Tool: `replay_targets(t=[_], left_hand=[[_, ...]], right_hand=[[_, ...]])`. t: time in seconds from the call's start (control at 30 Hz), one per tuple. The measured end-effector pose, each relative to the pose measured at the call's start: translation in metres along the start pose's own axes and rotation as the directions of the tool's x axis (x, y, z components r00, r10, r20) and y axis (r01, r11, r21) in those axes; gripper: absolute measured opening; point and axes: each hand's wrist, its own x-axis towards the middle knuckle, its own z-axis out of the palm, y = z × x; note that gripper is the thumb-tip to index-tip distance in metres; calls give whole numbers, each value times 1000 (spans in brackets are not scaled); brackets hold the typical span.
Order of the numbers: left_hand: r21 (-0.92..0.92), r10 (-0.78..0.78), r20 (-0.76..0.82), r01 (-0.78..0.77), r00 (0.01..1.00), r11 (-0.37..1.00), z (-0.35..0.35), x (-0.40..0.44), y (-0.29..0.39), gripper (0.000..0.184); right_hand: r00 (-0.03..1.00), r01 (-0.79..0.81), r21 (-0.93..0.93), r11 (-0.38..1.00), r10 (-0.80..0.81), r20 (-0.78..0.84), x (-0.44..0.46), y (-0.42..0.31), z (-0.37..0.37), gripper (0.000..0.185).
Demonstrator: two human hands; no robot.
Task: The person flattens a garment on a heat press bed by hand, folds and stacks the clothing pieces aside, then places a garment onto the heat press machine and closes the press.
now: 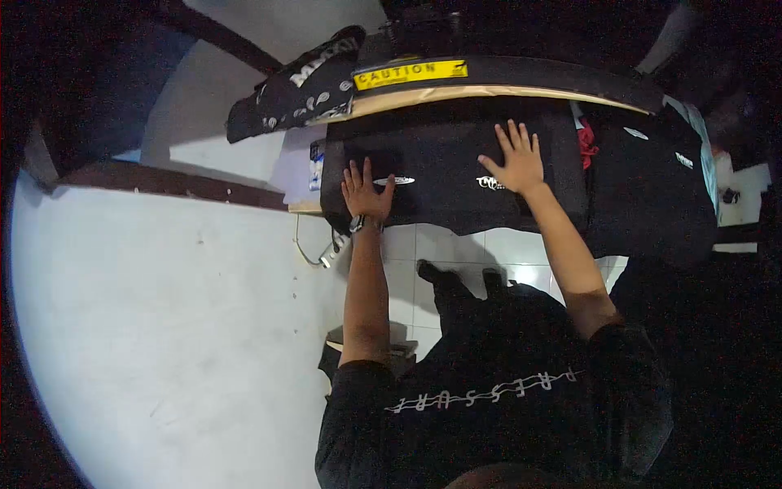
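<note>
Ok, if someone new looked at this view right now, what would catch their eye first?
Probably the bright yellow CAUTION label, on the dark bar at the top centre. Next, the left hand and right hand, spread on black cloth below it. The red bundle also stands out, just right of that cloth.

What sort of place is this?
Probably a small garment-printing workshop: the left hand and right hand lie on dark cloth with white markings, a yellow CAUTION label suggests machinery, and another printed cloth lies alongside.
</note>
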Motion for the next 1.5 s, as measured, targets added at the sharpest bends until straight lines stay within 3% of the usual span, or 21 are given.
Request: replay_targets(t=[0.17, 0.47, 0.6, 0.73, 0.8, 0.83, 0.9, 0.93, 0.97, 1.03, 1.07, 1.1, 1.2, 1.3, 1.37, 1.4, 1.47, 1.5], left_hand=[[4, 11, -14, -11, 1000, 1000, 1, 2, -1, 84], [31, 52, -119, -48, 992, 998, 4, 0, -1, 77], [-36, 46, -108, -50, 993, 998, 11, -5, -8, 63], [-115, -18, -231, -9, 973, 993, 28, -24, -13, 60], [-187, -106, -328, 45, 939, 981, 32, -46, -4, 60], [-127, -113, -266, 81, 957, 989, 33, -59, -4, 61], [-231, -74, -315, -1, 946, 973, 40, -83, -6, 63], [-284, -70, -344, -33, 936, 958, 43, -96, -7, 64], [-493, -90, -281, -64, 956, 868, 41, -104, -10, 68], [-551, -69, -143, -22, 987, 834, 53, -124, -20, 70], [-573, -48, -74, -2, 996, 820, 59, -131, -30, 71], [-461, 7, -102, -54, 995, 886, 97, -137, -51, 72], [-862, -227, 196, 278, 954, 424, 106, -146, -53, 68], [-885, -390, 270, 386, 880, 260, 70, -135, -31, 54], [-883, -359, 105, 253, 928, 396, 66, -123, -27, 45], [-868, -335, 22, 184, 942, 461, 62, -116, -26, 41], [-610, -102, -239, -68, 966, 790, 30, -103, -13, 38], [-421, 49, -327, -192, 944, 887, 10, -97, -4, 37]], right_hand=[[995, -29, -75, 997, 36, 94, 18, -1, -10, 91], [997, -35, -24, 999, 37, 71, 15, -1, -15, 85], [997, 70, 115, 991, -67, -28, -4, 4, -7, 70], [956, 202, 24, 979, -192, -224, -98, -8, -13, 66], [959, 247, 103, 964, -227, -172, -144, 0, -11, 67], [956, 264, 38, 964, -257, -141, -162, 8, -7, 68], [948, 309, -87, 947, -314, -53, -199, 32, 8, 70], [964, 264, -34, 964, -262, 49, -216, 46, 22, 70], [965, 216, 9, 976, -214, 149, -228, 60, 38, 70], [896, 39, 96, 995, -78, 438, -242, 79, 45, 69], [903, -3, 200, 980, -83, 421, -238, 87, 49, 68], [905, -57, 303, 951, -79, 418, -241, 96, 61, 68], [948, -153, 551, 820, -37, 317, -242, 93, 37, 61], [968, -234, 659, 715, 112, 223, -230, 82, 24, 54], [944, -327, 748, 577, 226, 239, -215, 69, 8, 50], [975, -208, 714, 669, 196, 100, -207, 64, 5, 48], [982, 19, 576, 817, 93, -165, -193, 54, -1, 44], [975, -17, 508, 861, 128, -184, -187, 37, -14, 42]])
